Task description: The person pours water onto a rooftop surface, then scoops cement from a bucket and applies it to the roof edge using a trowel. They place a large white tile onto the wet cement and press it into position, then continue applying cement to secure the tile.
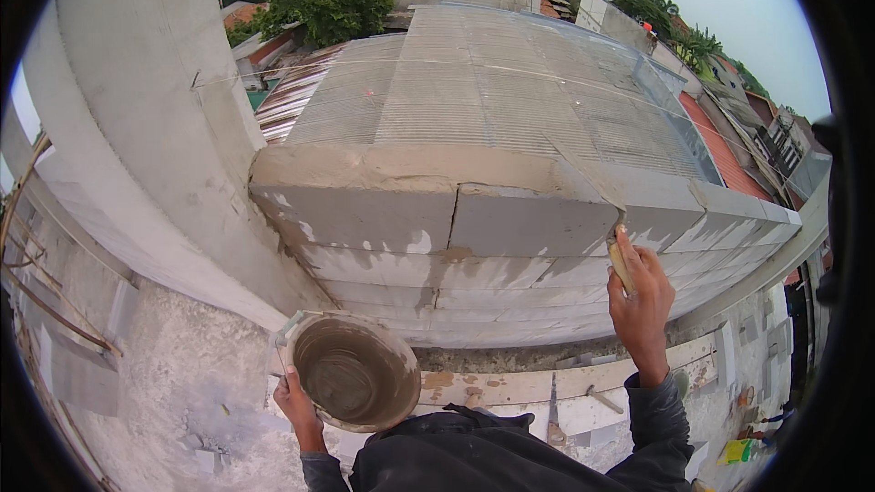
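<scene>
My left hand [299,408] is closed on the left side of a round bucket [412,372], near its pale handle. Wet grey mortar [342,384] coats the inside and lies in the bottom. In my right hand [643,299] is a trowel, its wooden handle [622,266] gripped with the fingers wrapped round it. The trowel's mortar-smeared blade [592,178] reaches forward and left over the top of a wall of pale blocks [529,220]. A band of mortar [392,164] covers the wall's top left of the blade. Drips run down the block faces.
A concrete column [155,64] rises at the left end of the wall. One thin string [437,62] stretches across beyond the wall, over a corrugated roof [510,100]. Below me, a hammer [605,400] lies on mortar-spotted boards [510,386]. Bent poles [64,314] stand far left.
</scene>
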`<act>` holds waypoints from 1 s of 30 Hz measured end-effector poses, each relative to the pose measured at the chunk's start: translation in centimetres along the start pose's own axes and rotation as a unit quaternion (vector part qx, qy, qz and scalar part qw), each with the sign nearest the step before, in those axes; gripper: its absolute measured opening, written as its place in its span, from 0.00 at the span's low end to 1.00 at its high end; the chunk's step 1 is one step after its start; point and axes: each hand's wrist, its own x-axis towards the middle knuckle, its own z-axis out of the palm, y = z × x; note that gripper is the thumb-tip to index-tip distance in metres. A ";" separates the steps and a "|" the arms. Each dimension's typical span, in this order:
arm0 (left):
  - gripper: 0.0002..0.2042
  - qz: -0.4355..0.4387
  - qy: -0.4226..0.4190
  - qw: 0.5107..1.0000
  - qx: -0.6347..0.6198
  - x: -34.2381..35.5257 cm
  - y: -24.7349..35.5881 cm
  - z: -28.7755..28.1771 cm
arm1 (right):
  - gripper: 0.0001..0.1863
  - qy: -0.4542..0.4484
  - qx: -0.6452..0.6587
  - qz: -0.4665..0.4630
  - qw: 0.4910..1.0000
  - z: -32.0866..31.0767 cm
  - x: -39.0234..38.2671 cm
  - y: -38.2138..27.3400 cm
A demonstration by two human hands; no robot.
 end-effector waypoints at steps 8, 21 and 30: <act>0.18 0.017 0.040 0.998 0.054 0.4 -0.2 -0.8 | 0.32 -0.185 0.030 -0.193 0.963 2.8 10.4 -11.4; 0.23 0.025 0.124 0.991 0.048 0.3 -2.8 -6.6 | 0.30 -0.198 -0.100 -0.184 0.958 4.5 13.7 -13.0; 0.19 0.034 0.099 0.992 0.072 1.4 0.3 -5.4 | 0.36 -0.162 0.024 -0.231 0.959 8.9 5.0 -12.8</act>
